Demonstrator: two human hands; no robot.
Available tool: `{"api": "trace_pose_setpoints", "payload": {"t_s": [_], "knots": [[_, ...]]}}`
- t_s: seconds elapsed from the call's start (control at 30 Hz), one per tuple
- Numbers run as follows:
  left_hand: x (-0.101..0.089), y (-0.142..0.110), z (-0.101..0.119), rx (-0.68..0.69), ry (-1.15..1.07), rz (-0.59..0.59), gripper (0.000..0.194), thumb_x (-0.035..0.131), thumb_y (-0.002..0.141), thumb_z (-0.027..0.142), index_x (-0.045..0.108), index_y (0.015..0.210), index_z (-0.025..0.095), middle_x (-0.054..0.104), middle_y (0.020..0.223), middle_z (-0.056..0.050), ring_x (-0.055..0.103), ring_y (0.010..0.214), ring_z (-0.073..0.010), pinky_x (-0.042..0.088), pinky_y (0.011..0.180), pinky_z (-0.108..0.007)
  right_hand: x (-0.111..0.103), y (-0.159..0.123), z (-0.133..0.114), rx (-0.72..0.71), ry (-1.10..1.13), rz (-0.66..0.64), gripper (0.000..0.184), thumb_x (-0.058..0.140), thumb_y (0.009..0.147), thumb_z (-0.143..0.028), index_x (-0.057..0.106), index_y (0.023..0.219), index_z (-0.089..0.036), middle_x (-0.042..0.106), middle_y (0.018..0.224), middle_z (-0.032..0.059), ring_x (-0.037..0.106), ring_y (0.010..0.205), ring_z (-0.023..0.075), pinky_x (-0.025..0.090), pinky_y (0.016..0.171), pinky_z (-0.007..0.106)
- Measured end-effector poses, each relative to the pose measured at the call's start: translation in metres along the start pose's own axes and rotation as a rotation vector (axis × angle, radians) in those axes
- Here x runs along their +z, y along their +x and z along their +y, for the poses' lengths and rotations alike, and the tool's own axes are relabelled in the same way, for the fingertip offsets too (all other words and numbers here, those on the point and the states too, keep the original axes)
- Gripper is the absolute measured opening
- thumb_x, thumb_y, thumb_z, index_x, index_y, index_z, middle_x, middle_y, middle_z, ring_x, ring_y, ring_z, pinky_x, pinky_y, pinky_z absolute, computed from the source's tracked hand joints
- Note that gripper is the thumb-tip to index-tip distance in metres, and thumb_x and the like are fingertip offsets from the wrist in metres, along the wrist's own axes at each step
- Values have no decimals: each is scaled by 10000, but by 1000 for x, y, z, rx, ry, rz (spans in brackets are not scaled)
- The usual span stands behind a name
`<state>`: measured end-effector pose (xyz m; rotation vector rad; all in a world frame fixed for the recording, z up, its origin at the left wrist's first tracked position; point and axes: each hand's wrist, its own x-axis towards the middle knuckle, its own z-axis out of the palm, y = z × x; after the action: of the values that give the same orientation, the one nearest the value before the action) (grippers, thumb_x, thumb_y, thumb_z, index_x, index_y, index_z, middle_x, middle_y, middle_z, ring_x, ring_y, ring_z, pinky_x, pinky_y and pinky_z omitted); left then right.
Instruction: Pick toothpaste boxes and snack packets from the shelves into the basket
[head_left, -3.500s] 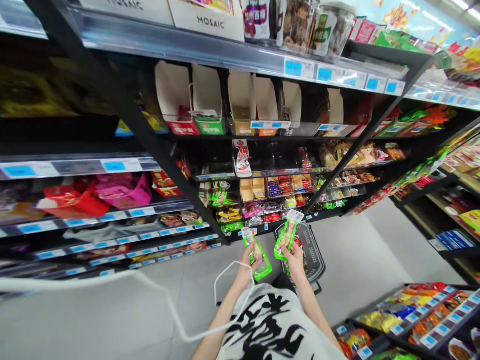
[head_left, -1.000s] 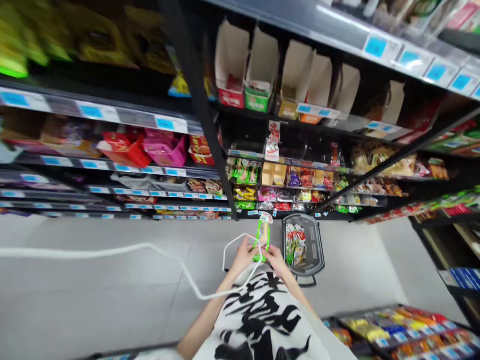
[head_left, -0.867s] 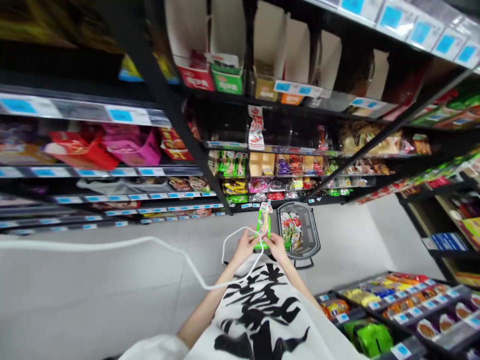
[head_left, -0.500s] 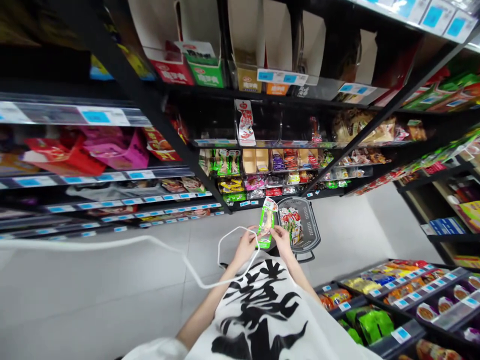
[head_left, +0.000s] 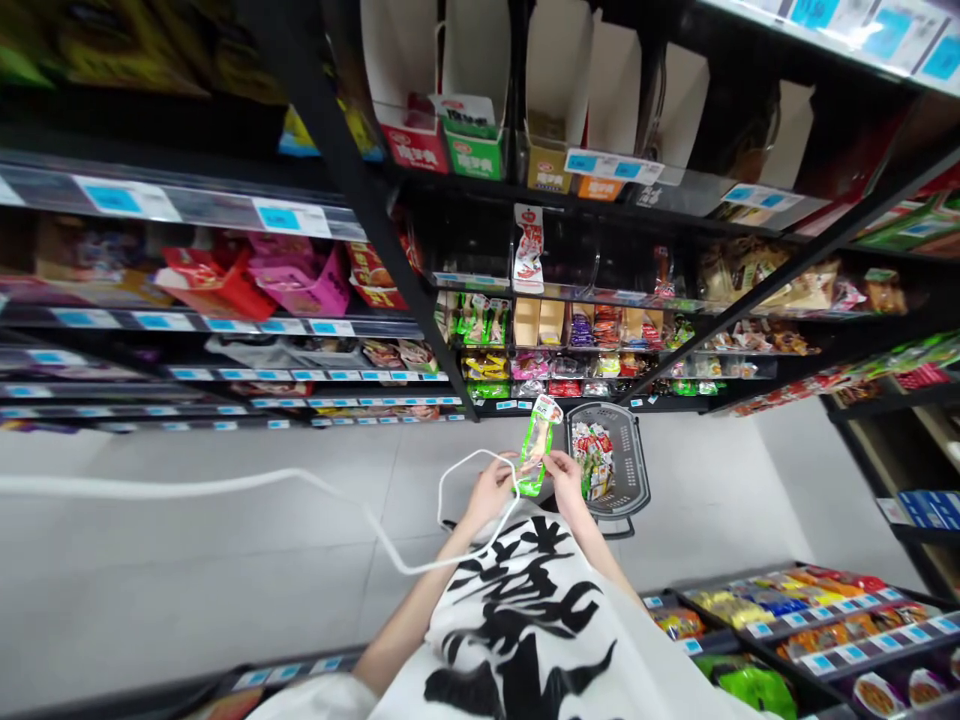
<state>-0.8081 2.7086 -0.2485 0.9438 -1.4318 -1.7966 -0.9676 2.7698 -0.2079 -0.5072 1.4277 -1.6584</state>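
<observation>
Between my two hands is a green-and-clear snack packet [head_left: 537, 447], held upright with its red-and-white top tilted a little to the right. My left hand [head_left: 491, 490] pinches its left edge, fingers closed. On the opposite edge, the fingers of my right hand [head_left: 565, 474] are closed too. Just right of the packet, a grey shopping basket [head_left: 630, 460] stands on the floor. Several small red, white and green packets [head_left: 592, 460] lie inside it. A white bent wire [head_left: 442, 470] crosses in front of my left wrist, close to the camera.
Black shelving [head_left: 450, 360] with snack packets rises ahead. Open cardboard display boxes [head_left: 476, 148] fill an upper shelf, and one red-and-white packet [head_left: 529, 250] hangs below them. Low racks of snacks [head_left: 795, 610] stand at the lower right. Grey tiled floor [head_left: 300, 530] spreads left.
The view has turned slightly left, so shelves and basket appear further right. Both hands keep hold of the snack packet, which leans slightly more to the right.
</observation>
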Motion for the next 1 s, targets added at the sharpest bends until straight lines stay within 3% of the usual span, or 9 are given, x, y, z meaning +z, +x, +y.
{"api": "trace_pose_setpoints", "payload": {"t_s": [0.17, 0.33, 0.43, 0.53, 0.63, 0.7, 0.77, 0.87, 1.0], "knots": [[6, 4, -1, 2, -114, -75, 486, 709, 820, 497, 574, 1157, 174, 774, 852, -73, 741, 816, -251, 550, 755, -347, -6, -2, -5, 206, 326, -165, 255, 744, 827, -453, 706, 922, -219, 744, 913, 43, 680, 858, 231, 555, 774, 353], [15, 3, 4, -20, -233, -202, 457, 751, 802, 467, 605, 1122, 176, 763, 988, -89, 719, 903, -241, 539, 846, -359, -9, -14, -10, 252, 291, -330, 300, 709, 868, -418, 682, 1083, -211, 752, 1023, 86, 688, 950, 272, 562, 823, 406], [19, 1, 5, -37, -205, -261, 449, 739, 823, 446, 632, 1162, 172, 752, 1074, -103, 701, 962, -247, 531, 890, -377, -9, -16, -10, 173, 233, -297, 356, 783, 821, -419, 692, 1103, -221, 741, 983, 60, 681, 863, 226, 544, 787, 352], [20, 0, 3, -22, -147, -286, 408, 766, 805, 426, 694, 1102, 156, 748, 1094, -106, 678, 998, -256, 510, 945, -384, -8, -11, -6, 97, 100, -196, 331, 857, 746, -380, 717, 994, -211, 715, 878, 25, 651, 766, 173, 507, 745, 297], [19, 0, -1, -59, -193, -225, 400, 679, 867, 501, 706, 1051, 147, 745, 1063, -112, 677, 987, -259, 516, 931, -389, -8, -4, 0, 34, 15, -84, 306, 881, 698, -382, 706, 872, -201, 673, 780, -6, 601, 696, 145, 469, 694, 268], [16, 0, -4, -128, -280, -157, 458, 604, 904, 563, 674, 1105, 157, 730, 1101, -121, 685, 996, -262, 538, 877, -384, -7, -1, 3, -20, -32, -14, 310, 886, 673, -387, 672, 796, -201, 640, 732, -27, 554, 660, 131, 437, 661, 254], [14, 2, -6, -169, -330, -107, 489, 638, 885, 563, 611, 1200, 189, 711, 1152, -118, 693, 1017, -264, 552, 847, -381, -6, 1, 5, -57, -97, 26, 332, 886, 661, -399, 632, 743, -201, 605, 689, -44, 506, 631, 122, 401, 631, 244], [11, 5, -5, -101, -286, -81, 529, 785, 792, 442, 554, 1213, 220, 715, 1089, -86, 705, 978, -252, 552, 862, -388, -3, 2, 5, -58, -159, 18, 360, 880, 660, -420, 601, 711, -199, 560, 645, -59, 457, 601, 112, 359, 599, 238], [9, 9, 0, 6, -263, -19, 377, 804, 756, 360, 596, 1030, 207, 705, 978, -46, 696, 916, -220, 539, 878, -373, 2, 1, 5, -2, -147, -74, 368, 882, 662, -447, 619, 717, -195, 574, 660, -47, 486, 615, 118, 381, 608, 239]]}}
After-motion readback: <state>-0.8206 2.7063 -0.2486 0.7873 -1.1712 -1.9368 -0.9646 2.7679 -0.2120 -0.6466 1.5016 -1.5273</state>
